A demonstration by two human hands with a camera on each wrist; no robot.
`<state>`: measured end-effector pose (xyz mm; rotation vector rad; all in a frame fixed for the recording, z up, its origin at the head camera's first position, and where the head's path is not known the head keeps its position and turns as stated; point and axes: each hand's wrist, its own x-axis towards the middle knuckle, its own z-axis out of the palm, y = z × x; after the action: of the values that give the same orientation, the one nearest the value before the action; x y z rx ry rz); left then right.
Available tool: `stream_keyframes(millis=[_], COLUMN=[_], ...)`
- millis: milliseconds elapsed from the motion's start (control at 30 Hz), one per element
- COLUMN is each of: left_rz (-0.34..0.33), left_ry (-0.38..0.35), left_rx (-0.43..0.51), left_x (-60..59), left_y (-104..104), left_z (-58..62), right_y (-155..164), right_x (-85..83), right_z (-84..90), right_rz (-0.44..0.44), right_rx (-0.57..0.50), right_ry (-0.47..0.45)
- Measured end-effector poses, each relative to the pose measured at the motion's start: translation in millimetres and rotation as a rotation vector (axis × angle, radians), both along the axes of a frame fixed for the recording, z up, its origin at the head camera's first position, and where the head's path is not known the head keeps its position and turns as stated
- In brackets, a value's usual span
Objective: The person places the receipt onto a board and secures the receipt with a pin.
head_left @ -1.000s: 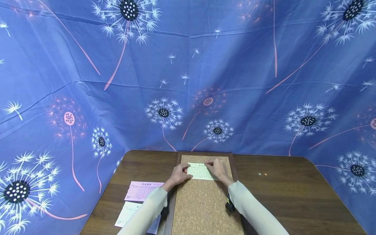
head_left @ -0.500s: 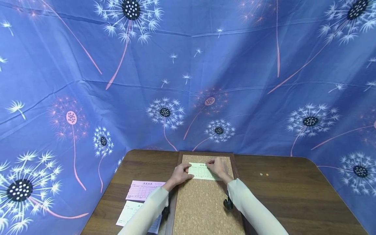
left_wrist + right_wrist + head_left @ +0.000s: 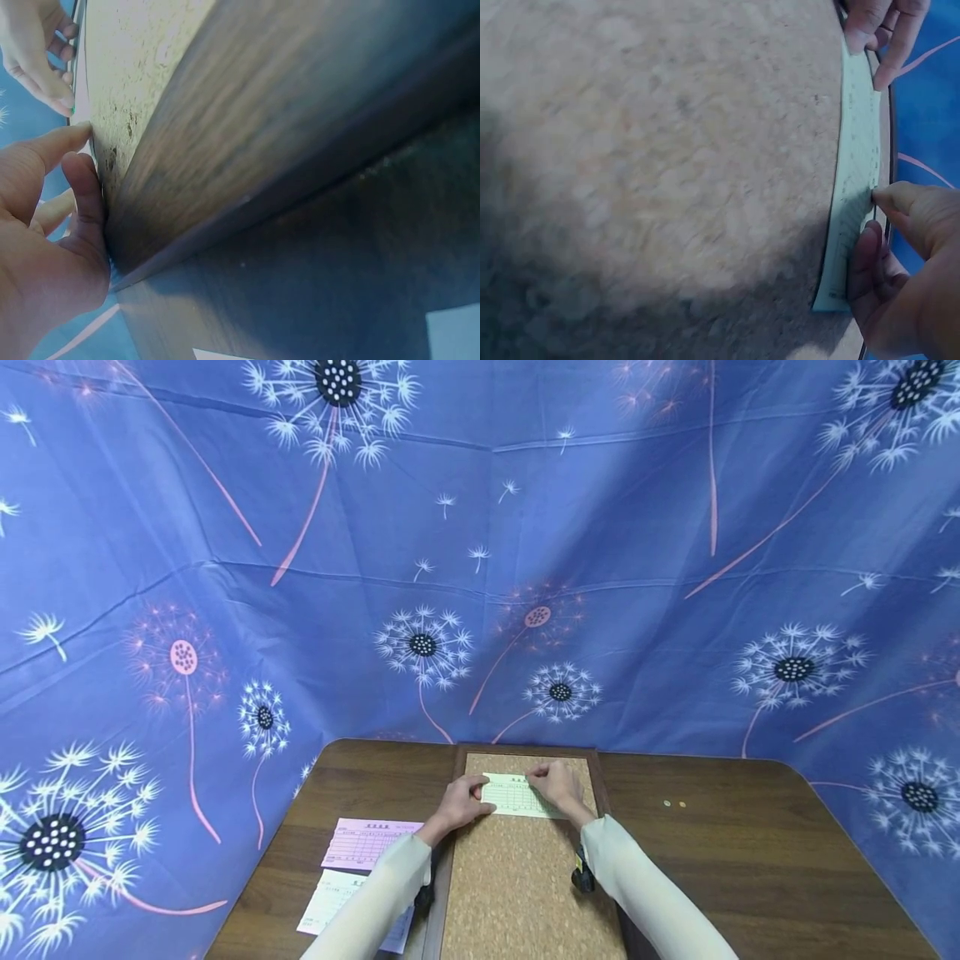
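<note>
A pale green printed slip (image 3: 517,795) lies on the cork board (image 3: 525,885), near its far end. My left hand (image 3: 459,804) is at the slip's left edge, with thumb and index finger spread and their tips pressing on it. My right hand (image 3: 557,787) has its fingertips on the slip's upper edge, right of its middle, and covers the upper right part. In the left wrist view a speck of green shows at a tip of the right hand (image 3: 34,52); what it is cannot be made out. In the right wrist view the slip (image 3: 857,142) looks slightly bowed.
Left of the board, a pink printed slip (image 3: 367,843) and a white one (image 3: 330,897) lie on the brown wooden table (image 3: 720,868), partly behind the left sleeve. Two small round pieces (image 3: 667,803) lie to the right. A blue dandelion-print cloth (image 3: 480,535) hangs behind.
Both hands keep their places on the green slip. The whole head view has shifted slightly.
</note>
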<state>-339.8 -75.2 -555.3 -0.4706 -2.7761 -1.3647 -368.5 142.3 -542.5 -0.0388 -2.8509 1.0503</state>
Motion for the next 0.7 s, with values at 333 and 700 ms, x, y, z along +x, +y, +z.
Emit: stream_keyframes(millis=[333,700], left_rz=[-0.004,-0.006], left_ry=[0.032,0.018], left_rx=[-0.005,0.008], left_x=[4.6,4.9], left_y=[-0.9,-1.5], left_z=[6.6,8.5], right_y=[7.8,25.8], right_x=[8.7,32.7], right_z=[-8.8,-7.0], right_rz=[0.12,0.316], right_rx=[0.003,-0.092], right_ry=[0.09,0.107])
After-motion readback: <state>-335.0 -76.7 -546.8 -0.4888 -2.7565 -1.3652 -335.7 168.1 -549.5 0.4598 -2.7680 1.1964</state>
